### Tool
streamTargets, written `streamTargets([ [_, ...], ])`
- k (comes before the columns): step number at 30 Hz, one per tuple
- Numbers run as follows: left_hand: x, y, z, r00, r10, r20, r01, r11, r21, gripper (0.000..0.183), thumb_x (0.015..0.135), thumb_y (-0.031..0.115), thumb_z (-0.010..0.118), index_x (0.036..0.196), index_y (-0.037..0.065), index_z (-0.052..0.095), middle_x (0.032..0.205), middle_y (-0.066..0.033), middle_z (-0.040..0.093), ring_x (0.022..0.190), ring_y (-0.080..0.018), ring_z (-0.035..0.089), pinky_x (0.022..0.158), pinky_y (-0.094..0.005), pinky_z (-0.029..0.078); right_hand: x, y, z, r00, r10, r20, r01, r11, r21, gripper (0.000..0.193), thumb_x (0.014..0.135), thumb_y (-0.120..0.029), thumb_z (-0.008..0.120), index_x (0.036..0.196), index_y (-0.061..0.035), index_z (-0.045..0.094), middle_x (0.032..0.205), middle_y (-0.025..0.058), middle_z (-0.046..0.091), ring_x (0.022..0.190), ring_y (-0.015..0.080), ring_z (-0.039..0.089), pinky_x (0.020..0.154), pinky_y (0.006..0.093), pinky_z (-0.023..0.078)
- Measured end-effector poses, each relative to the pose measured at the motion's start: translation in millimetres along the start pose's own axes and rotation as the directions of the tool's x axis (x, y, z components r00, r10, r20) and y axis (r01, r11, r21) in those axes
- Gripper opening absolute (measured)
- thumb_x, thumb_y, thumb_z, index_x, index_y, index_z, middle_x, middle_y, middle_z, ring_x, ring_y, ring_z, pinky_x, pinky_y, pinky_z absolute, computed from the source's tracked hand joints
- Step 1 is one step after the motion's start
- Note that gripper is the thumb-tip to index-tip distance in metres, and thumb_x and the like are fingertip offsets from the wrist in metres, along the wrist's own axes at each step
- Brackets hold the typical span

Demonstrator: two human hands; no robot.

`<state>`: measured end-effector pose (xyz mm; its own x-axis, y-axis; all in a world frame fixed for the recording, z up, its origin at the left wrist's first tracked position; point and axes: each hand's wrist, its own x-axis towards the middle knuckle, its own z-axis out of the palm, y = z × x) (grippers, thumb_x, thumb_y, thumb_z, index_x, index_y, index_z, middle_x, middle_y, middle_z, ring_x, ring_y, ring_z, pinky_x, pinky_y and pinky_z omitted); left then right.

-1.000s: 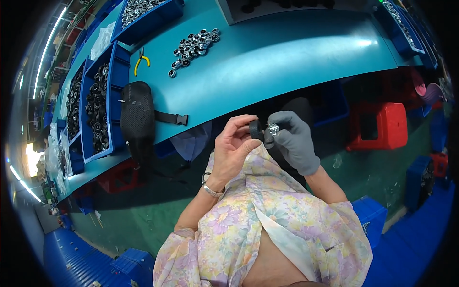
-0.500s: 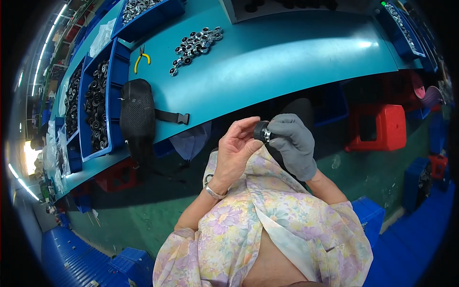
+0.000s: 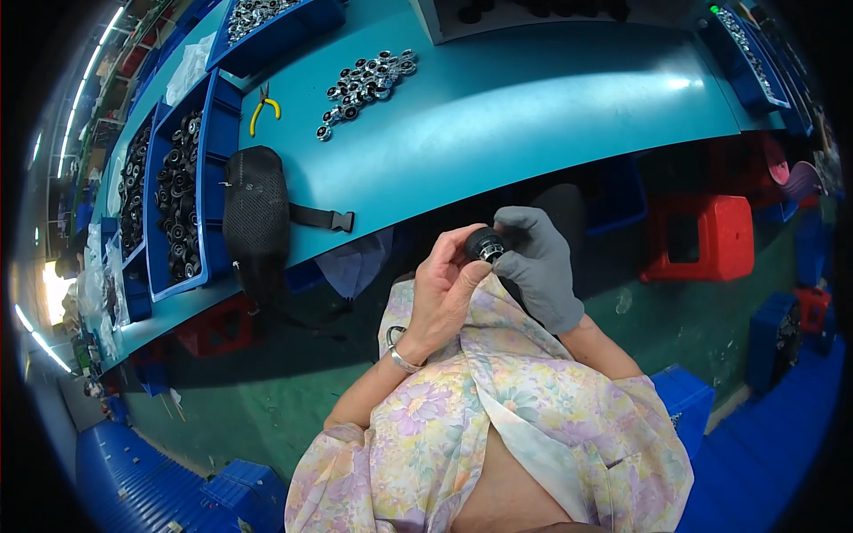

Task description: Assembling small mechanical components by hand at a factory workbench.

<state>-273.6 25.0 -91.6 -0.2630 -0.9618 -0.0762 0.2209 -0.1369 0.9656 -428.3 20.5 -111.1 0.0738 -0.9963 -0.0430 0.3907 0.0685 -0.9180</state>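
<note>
A small round black part with a shiny metal centre (image 3: 485,244) is held between both hands, close to my chest and below the edge of the teal workbench (image 3: 533,107). My bare left hand (image 3: 444,289), with a bracelet at the wrist, pinches it from the left. From the right, my right hand (image 3: 536,262) in a grey glove grips the same part with its fingertips. A loose pile of similar black and silver parts (image 3: 366,82) lies on the bench top, far from both hands.
Blue bins (image 3: 178,195) with several black parts line the bench's left side. Yellow-handled pliers (image 3: 263,107) and a black mesh pouch with a strap (image 3: 256,213) lie near them. A red stool (image 3: 706,238) stands on the green floor at right; blue crates (image 3: 684,400) sit lower right.
The two hands have closed in around the part, and the silver end that stuck out to the right a second ago is now mostly covered by the gloved fingers.
</note>
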Motion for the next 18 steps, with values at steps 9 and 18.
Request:
streamTargets([
  [9,0,2,0,0.964,0.263,0.028,-0.216,0.719,0.66,0.036,0.092,0.003,0.052,0.127,-0.001,0.046,0.1,-0.0169,0.048,0.082,-0.0297,0.054,0.074,-0.0363,0.046,0,1,8,0.994,0.112,0.01,-0.112,0.994,0.012,0.032,0.085,-0.002,0.065,0.116,0.001,0.057,0.107,0.0058,0.061,0.094,0.0108,0.06,0.082,0.0249,0.052],
  [18,-4,-28,-7,0.971,0.228,-0.067,-0.122,0.718,0.685,0.032,0.089,-0.004,0.047,0.121,-0.002,0.047,0.096,-0.0205,0.049,0.081,-0.0369,0.055,0.071,-0.0418,0.045,0,34,16,0.995,-0.084,-0.048,0.065,0.947,-0.314,0.022,0.084,-0.002,0.064,0.105,0.001,0.058,0.092,0.006,0.059,0.082,0.0129,0.059,0.073,0.0271,0.05],
])
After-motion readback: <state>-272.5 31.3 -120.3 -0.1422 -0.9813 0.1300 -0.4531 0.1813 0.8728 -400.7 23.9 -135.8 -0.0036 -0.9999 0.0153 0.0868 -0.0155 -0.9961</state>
